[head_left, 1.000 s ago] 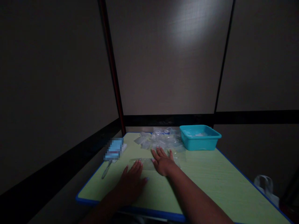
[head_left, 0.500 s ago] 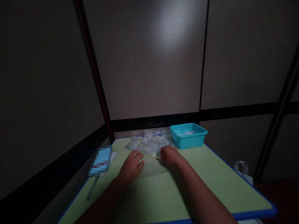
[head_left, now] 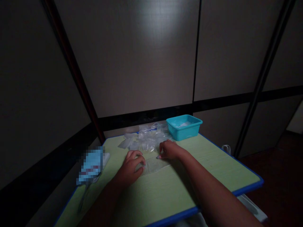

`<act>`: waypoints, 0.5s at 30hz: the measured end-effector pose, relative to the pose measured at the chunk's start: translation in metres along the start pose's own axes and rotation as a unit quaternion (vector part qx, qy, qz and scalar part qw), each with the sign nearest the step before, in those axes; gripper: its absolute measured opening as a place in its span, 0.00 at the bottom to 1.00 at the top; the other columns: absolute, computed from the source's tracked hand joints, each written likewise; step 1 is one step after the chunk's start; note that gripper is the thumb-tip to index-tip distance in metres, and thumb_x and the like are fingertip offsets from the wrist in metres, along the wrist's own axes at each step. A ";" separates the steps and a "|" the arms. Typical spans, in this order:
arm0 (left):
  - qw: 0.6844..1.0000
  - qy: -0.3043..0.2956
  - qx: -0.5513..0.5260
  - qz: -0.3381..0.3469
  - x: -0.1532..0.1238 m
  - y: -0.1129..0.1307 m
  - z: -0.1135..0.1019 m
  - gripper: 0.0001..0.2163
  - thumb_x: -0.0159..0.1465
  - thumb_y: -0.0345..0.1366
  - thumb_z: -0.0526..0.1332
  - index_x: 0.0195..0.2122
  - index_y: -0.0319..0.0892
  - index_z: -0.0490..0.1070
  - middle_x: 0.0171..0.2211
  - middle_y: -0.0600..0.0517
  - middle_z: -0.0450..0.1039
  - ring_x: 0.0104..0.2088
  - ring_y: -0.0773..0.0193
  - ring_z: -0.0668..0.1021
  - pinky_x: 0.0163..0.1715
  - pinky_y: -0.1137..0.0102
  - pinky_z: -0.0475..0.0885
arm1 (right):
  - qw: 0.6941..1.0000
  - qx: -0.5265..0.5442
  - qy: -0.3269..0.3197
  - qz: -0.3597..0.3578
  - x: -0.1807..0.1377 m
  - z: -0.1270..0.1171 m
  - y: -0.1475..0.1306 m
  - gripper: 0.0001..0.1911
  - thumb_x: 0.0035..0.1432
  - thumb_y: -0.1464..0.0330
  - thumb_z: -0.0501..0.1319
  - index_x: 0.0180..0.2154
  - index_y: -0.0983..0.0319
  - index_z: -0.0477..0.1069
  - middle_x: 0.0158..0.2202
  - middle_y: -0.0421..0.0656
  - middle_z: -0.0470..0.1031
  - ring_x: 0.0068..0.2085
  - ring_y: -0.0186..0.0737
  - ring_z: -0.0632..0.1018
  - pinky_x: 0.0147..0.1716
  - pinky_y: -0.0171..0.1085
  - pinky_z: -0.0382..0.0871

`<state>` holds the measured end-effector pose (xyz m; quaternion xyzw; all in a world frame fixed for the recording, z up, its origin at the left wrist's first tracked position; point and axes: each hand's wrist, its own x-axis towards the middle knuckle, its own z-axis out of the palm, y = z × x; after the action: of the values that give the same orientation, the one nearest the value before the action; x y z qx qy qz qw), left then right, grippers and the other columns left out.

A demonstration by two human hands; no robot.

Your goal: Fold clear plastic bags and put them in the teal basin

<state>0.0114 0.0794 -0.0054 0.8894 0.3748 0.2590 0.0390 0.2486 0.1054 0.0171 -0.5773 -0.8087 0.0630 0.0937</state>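
A flat, see-through plastic bag (head_left: 155, 164) lies on the light green table (head_left: 163, 195) between my hands. My left hand (head_left: 131, 165) rests at the bag's left end, with its fingers bent and its thumb apart from them. At the bag's upper right edge, my right hand (head_left: 169, 149) has its fingers curled in, thumb and fingertip together on the thin film. Just beyond both hands is a loose heap of crumpled clear plastic bags (head_left: 146, 140).
A turquoise plastic basin (head_left: 186, 130) with something whitish inside stands at the back right. To the left lies a blurred-out blue item (head_left: 91, 165) with a handle-like strip. Dark panelled walls (head_left: 142, 63) border the table behind and at left.
The view has turned slightly to the right, so the table and basin sit further left and tilted. My hands stay at the flat bag, which has barely moved.
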 end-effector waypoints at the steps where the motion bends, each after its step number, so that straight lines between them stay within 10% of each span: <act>1: 1.000 0.002 -0.002 -0.003 0.000 0.001 0.001 0.06 0.53 0.30 0.57 0.31 0.46 0.69 0.43 0.51 0.63 0.47 0.56 0.63 0.48 0.61 0.60 | 1.000 -0.003 0.001 0.001 0.000 0.000 0.000 0.18 0.44 0.54 0.63 0.35 0.58 0.73 0.36 0.44 0.74 0.43 0.46 0.69 0.35 0.35 0.59; 15: 0.999 -0.022 -0.009 -0.037 0.000 -0.004 0.010 0.11 0.52 0.39 0.63 0.37 0.49 0.70 0.45 0.51 0.62 0.50 0.54 0.61 0.50 0.59 0.59 | 1.000 -0.010 -0.002 -0.001 -0.001 0.002 -0.001 0.19 0.44 0.54 0.63 0.36 0.58 0.72 0.37 0.46 0.73 0.44 0.46 0.69 0.35 0.35 0.59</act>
<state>0.0143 0.0835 -0.0147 0.8798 0.4045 0.2412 0.0644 0.2474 0.1044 0.0152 -0.5772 -0.8101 0.0558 0.0866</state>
